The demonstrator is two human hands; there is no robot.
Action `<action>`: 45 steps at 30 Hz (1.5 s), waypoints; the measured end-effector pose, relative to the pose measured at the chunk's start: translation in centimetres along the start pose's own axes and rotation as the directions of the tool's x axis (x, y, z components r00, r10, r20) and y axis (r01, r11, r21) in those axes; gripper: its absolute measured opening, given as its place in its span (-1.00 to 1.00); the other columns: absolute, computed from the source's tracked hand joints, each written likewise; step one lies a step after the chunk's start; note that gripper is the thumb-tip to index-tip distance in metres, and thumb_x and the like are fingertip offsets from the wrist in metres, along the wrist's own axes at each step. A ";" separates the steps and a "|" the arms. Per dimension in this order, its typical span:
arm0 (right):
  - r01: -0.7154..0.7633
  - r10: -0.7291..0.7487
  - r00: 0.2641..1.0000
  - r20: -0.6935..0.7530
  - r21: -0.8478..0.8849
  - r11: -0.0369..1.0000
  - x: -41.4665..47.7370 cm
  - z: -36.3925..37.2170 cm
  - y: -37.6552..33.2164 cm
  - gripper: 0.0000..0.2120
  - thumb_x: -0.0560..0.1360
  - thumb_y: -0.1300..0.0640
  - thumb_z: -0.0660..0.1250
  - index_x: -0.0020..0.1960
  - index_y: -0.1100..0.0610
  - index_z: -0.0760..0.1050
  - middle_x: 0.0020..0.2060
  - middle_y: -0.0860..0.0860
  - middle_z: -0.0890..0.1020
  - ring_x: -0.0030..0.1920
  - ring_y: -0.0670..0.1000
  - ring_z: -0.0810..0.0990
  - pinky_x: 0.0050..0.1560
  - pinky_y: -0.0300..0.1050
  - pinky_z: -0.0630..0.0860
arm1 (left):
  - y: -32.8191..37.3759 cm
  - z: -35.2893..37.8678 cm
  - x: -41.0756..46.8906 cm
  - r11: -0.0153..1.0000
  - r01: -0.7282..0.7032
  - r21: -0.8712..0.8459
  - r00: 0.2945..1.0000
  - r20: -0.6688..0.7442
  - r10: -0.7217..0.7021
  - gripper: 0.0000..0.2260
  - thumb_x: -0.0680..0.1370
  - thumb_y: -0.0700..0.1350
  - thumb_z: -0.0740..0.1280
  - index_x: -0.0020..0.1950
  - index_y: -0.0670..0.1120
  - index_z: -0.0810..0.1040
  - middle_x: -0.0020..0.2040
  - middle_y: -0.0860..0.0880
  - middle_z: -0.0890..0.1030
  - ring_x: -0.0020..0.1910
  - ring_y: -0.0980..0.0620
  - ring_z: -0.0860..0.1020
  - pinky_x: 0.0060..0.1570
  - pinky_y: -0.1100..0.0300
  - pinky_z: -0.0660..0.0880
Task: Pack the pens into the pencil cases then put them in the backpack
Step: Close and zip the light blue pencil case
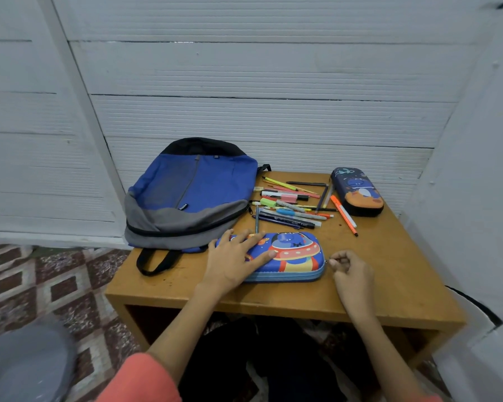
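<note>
At the right end of the blue spaceship pencil case (pixel 296 253), right hand (pixel 352 271) pinches the zipper pull (pixel 326 261) between thumb and forefinger, other fingers curled. Left hand (pixel 235 256) lies flat on the case's left half, fingers straight. It presses the case onto the wooden table (pixel 389 271) and grasps nothing. Case is zipped and lies flat near the table's front edge.

Just beyond the flat hand: loose pile of pens and markers (pixel 291 204), none packed. 1 pen reaches the case's far edge.

Beyond the pinch, well apart: 2nd pencil case (pixel 357 191), dark, closed, with an orange marker (pixel 344 215) just beside it.

Beyond and left of the flat hand: blue-and-grey backpack (pixel 192 192). Cannot tell whether it is open.

Judgement: step in hand is unzipping case 1, and the task is barely begun.

Risks:
- The pull is small, so the pinch could slip off it.
- With too little downward pressure, the case may slide or pivot with the tug.
- A sliding case could strike the pile and roll pens off the table.
</note>
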State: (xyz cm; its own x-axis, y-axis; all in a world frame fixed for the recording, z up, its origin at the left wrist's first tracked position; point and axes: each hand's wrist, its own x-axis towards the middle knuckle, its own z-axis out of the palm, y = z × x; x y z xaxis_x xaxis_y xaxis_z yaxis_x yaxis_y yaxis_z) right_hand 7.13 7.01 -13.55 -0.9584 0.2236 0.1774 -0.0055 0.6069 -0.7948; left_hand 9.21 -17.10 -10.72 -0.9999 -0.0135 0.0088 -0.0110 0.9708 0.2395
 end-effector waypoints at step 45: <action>-0.283 0.137 0.940 0.313 0.487 0.826 1.3 0.3 -1.5 -0.71 0.45 -0.06 0.41 0.13 0.01 0.59 -0.01 -0.07 0.63 0.02 -0.08 0.59 -0.03 -0.08 0.60 | -4.4 -0.4 -3.0 0.606 0.308 -0.733 0.880 -0.022 -0.474 -0.48 0.49 0.10 0.40 0.35 -0.15 0.46 0.25 -0.11 0.56 0.20 -0.02 0.51 0.17 0.12 0.47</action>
State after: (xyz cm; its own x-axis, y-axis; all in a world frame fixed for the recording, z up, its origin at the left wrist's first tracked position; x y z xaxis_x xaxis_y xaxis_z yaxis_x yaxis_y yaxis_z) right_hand 5.79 6.15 -12.25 -0.9908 0.0548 -0.1241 0.1276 0.0662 -0.9896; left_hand 12.28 -21.46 -11.45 -0.8744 -0.4777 -0.0843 -0.3063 0.4089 0.8597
